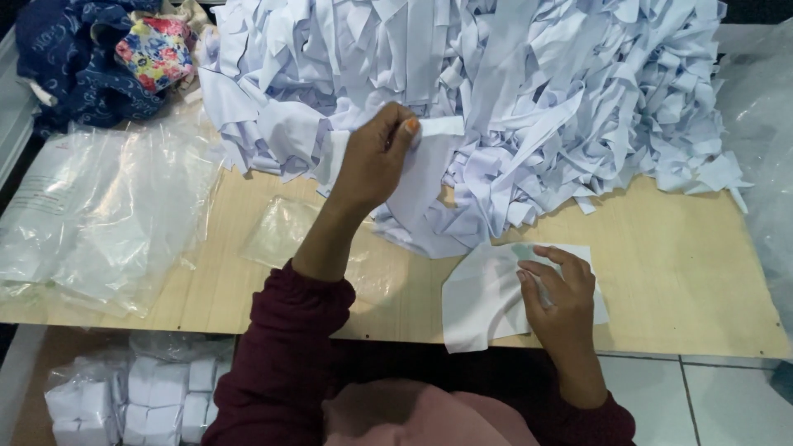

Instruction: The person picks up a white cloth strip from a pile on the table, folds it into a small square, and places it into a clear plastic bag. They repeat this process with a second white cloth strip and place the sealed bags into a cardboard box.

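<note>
While my left hand (376, 157) pinches a white fabric strip (425, 132) between thumb and forefinger, lifted just off the front edge of the big heap of white cut pieces (529, 91), the strip's lower end runs down into the tangle beneath it. That is my first worry: if its tail is caught under neighbouring strips, a pull could drag a clump forward and spill it over the wooden tabletop (677, 264).

My right hand (557, 289) lies nearly flat, fingers loosely together, pressing on a small stack of flattened white pieces (479, 306) near the table's front edge. I cannot tell whether something thin sits under its fingers. The stack overhangs close to the edge, so if my palm eases off or the cloth slides on the smooth wood, pieces could slip off toward the tiled floor (727, 396).

Between my arms lies a small clear plastic bag (281, 231), and larger clear plastic sheets (107, 215) cover the left of the table; both are slick, and a stray strip landing there could skate away. Farther left sit dark blue and floral cloths (99, 58), and below the table a bag of folded white bundles (140, 396).
</note>
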